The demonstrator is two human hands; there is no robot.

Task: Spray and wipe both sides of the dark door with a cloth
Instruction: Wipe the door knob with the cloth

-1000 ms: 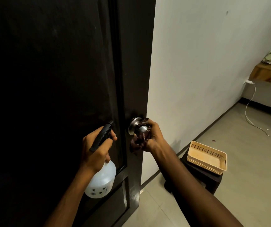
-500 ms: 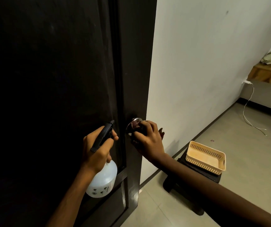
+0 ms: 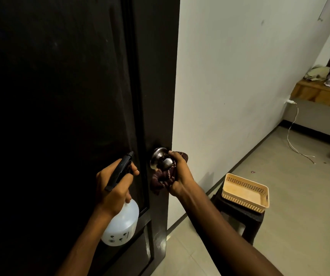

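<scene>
Dark door [image 3: 60, 96] fills the left half of view, its free edge running top to bottom near centre, w/ white wall [image 3: 240, 76] just past it on the right. Open floor [image 3: 279, 236] lies to the right and front; a black stool [image 3: 238, 216] sits near the wall base, orange basket [image 3: 246, 193] on top, both well apart from the door edge. White cable [image 3: 291, 136] trails down the wall onto the floor further back; wooden shelf [image 3: 319, 93] w/ clutter at far right. Metal knob [image 3: 160, 159] sits close to the door's edge. Right hand [image 3: 180, 176] reaches in from lower right, forearm angled up-left, fingers curled tight round a dark patterned cloth [image 3: 165, 177] pressed against the knob's right side; some cloth hangs below the knob, a bit pokes out above the knuckles. Left hand [image 3: 114, 188] comes up from bottom centre, wrist bent, fingers wrapped round the neck of a spray bottle [image 3: 122, 224], forefinger over the black trigger head, nozzle aimed up at the door panel just left of the knob. Bottle's white body hangs below the hand, near the door face; touching or not, can't tell.
</scene>
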